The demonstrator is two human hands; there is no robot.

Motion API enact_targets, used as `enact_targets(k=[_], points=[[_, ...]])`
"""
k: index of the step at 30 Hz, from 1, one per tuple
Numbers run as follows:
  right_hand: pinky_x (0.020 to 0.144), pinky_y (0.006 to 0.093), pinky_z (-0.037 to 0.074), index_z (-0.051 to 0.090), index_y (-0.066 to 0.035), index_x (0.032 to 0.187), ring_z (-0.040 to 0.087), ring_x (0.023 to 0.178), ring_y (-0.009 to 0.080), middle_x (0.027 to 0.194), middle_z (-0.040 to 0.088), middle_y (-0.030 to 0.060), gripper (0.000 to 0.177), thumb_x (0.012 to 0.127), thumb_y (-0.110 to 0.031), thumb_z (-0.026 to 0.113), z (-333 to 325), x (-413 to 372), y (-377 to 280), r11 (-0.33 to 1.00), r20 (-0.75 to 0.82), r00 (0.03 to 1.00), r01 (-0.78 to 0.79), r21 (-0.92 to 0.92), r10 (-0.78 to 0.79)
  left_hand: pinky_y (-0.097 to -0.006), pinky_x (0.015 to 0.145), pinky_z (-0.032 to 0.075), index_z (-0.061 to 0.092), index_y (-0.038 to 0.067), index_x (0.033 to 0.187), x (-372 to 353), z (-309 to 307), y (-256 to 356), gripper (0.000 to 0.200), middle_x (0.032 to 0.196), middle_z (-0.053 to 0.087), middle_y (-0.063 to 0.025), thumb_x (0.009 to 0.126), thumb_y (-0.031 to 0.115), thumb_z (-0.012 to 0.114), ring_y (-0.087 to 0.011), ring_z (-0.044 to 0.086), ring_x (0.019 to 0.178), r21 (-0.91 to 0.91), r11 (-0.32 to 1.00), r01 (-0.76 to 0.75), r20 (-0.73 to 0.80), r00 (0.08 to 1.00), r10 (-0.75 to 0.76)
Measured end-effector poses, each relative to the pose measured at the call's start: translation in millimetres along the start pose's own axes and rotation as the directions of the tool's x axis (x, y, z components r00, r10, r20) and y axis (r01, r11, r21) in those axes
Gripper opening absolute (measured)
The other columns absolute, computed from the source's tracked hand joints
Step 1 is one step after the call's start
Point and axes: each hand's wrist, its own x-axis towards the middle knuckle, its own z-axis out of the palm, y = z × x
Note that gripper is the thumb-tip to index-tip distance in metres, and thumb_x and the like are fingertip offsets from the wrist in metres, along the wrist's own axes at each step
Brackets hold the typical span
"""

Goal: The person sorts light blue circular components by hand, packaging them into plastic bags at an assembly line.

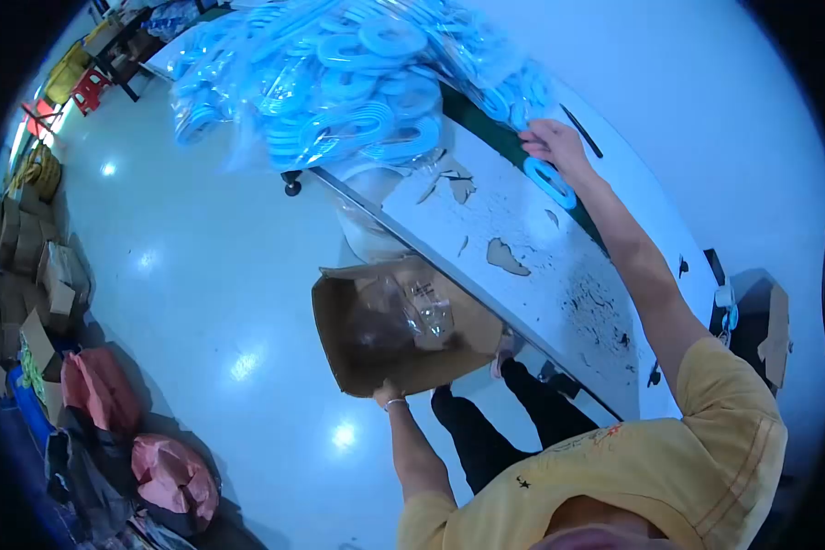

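My left hand (390,394) grips the near rim of an open cardboard box (339,330), which holds clear plastic bags (426,312). The box is beside the table's edge. My right hand (555,147) is over the green strip (486,128) on the table, its fingers bent near the pale blue rings at the back. A single blue oval ring (550,183) lies on the strip just below this hand. Whether the fingers hold anything is too small to tell. Many blue rings in clear plastic (339,92) are heaped on the table's far end.
The white table (467,211) has peeled patches. A dark stick (582,131) lies at its back edge. Pink sacks (170,477) and cardboard boxes (27,238) stand along the left side. A red stool (89,90) is at the upper left.
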Motion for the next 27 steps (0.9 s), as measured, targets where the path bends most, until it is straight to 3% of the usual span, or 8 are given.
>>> enact_targets(k=[3,4,6,11,14,21,23,27], points=[[0.065,0.0261,0.051,0.056,0.004,0.102,0.062,0.073,0.0219,0.089,0.064,0.0146,0.031,0.084,-0.021,0.058,27,22,-15,0.986,0.024,0.996,-0.085,0.146,0.083,-0.0391,0.065,0.049,0.052,-0.007,0.103,-35,-3,34,0.045,0.09,0.059,-0.0238,0.074,0.024,0.067,-0.0371,0.058,0.071,0.848,0.482,-0.223,-0.045,0.874,0.484],[0.064,0.027,0.052,0.056,0.004,0.101,0.062,0.073,0.0224,0.089,0.064,0.0149,0.03,0.084,-0.02,0.058,34,39,-21,0.967,0.041,0.988,-0.154,0.205,0.149,-0.0366,0.064,0.049,0.051,-0.007,0.099,-45,-4,38,0.044,0.083,0.057,-0.0217,0.075,0.026,0.067,-0.0333,0.056,0.066,0.879,0.415,-0.234,-0.1,0.762,0.64],[0.063,0.0287,0.052,0.056,0.003,0.098,0.062,0.072,0.0234,0.088,0.063,0.0155,0.027,0.084,-0.019,0.059,47,68,-39,0.907,0.093,0.959,-0.285,0.311,0.269,-0.0389,0.059,0.052,0.052,-0.006,0.096,-45,-13,40,0.037,0.085,0.058,-0.0226,0.075,0.021,0.067,-0.0298,0.057,0.065,0.658,0.753,-0.008,-0.421,0.825,0.377],[0.062,0.0268,0.051,0.057,0.003,0.095,0.06,0.069,0.0213,0.085,0.063,0.0142,0.022,0.082,-0.015,0.059,101,43,-84,0.94,0.138,0.989,-0.094,0.328,0.051,-0.0444,0.052,0.053,0.053,-0.005,0.093,9,-18,13,0.028,0.087,0.058,-0.0225,0.074,0.011,0.067,-0.0289,0.056,0.064,-0.056,0.98,0.192,-0.158,0.967,-0.198],[0.062,0.0254,0.05,0.058,0.002,0.092,0.059,0.067,0.0197,0.082,0.062,0.0133,0.019,0.081,-0.013,0.059,109,27,-109,0.939,0.153,0.985,0.016,0.344,-0.073,-0.0469,0.037,0.051,0.052,-0.004,0.095,13,-26,17,0.03,0.079,0.059,-0.0221,0.071,0.006,0.066,-0.0315,0.056,0.052,-0.227,0.969,0.097,-0.137,0.982,-0.131],[0.06,0.0222,0.047,0.06,0.002,0.085,0.056,0.062,0.016,0.077,0.061,0.0111,0.011,0.078,-0.006,0.059,57,71,-218,0.852,0.163,0.933,0.21,0.48,-0.321,-0.0523,0.055,0.052,0.058,0.002,0.1,-31,-133,59,0.03,0.086,0.061,-0.0172,0.075,0.016,0.067,-0.0328,0.058,0.068,-0.421,0.894,-0.155,-0.276,0.96,0.036],[0.059,0.0213,0.046,0.061,0.002,0.083,0.055,0.061,0.015,0.075,0.061,0.0105,0.009,0.077,-0.004,0.059,36,78,-252,0.805,0.13,0.91,0.274,0.526,-0.394,-0.0542,0.06,0.05,0.059,0.005,0.102,-28,-173,68,0.029,0.088,0.062,-0.0167,0.078,0.02,0.064,-0.0346,0.059,0.073,-0.627,0.779,0.001,-0.284,0.931,-0.229],[0.058,0.0199,0.045,0.062,0.002,0.08,0.054,0.059,0.0134,0.072,0.061,0.0095,0.006,0.076,-0.002,0.059,9,40,-285,0.725,0.043,0.879,0.363,0.585,-0.475,-0.0473,0.058,0.049,0.062,0.006,0.098,-37,-171,55,0.023,0.085,0.064,-0.014,0.078,0.017,0.058,-0.0322,0.059,0.068,-0.029,0.949,-0.313,-0.192,0.934,0.302]])
